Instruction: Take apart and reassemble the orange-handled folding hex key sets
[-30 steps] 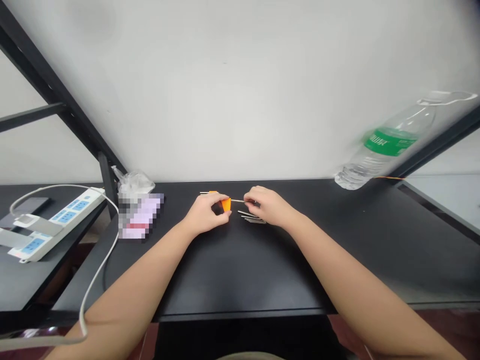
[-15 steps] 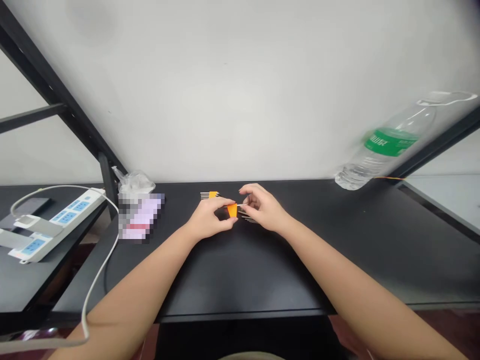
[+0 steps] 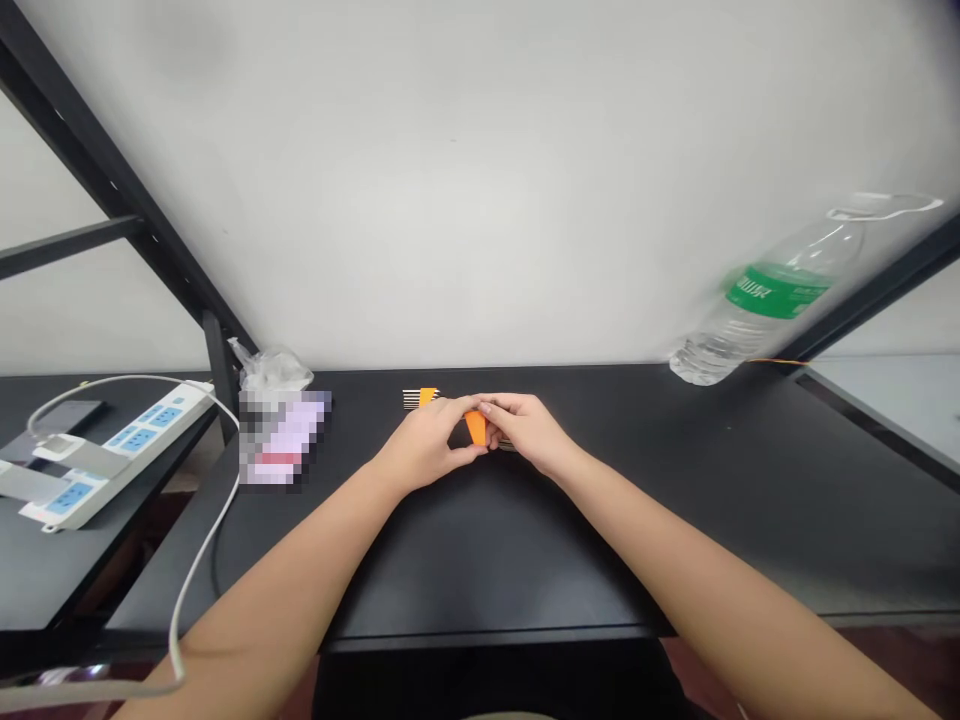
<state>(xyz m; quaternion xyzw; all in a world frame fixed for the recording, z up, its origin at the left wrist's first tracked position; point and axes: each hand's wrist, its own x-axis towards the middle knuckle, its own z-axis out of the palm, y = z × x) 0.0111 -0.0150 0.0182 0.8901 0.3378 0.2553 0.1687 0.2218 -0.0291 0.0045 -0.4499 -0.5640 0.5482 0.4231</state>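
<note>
My left fingers [image 3: 468,456] pinch the orange card [image 3: 476,429]. At its right edge, my right fingers [image 3: 496,413] curl, their hold unclear.

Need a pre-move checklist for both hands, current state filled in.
1. Left hand on the orange piece: ok, thumb and fingers pinch it.
2. Right hand grip: cannot tell; it is at the piece's right edge, but what its fingers hold is hidden.
3. Loose thin sticks in plain sight: not ok, mostly covered by the right hand.
4. White cable off the left forearm: cannot tell; they overlap in this view, contact unclear.
5. Bottle away from both hands: ok, it stands well to the right.
</note>
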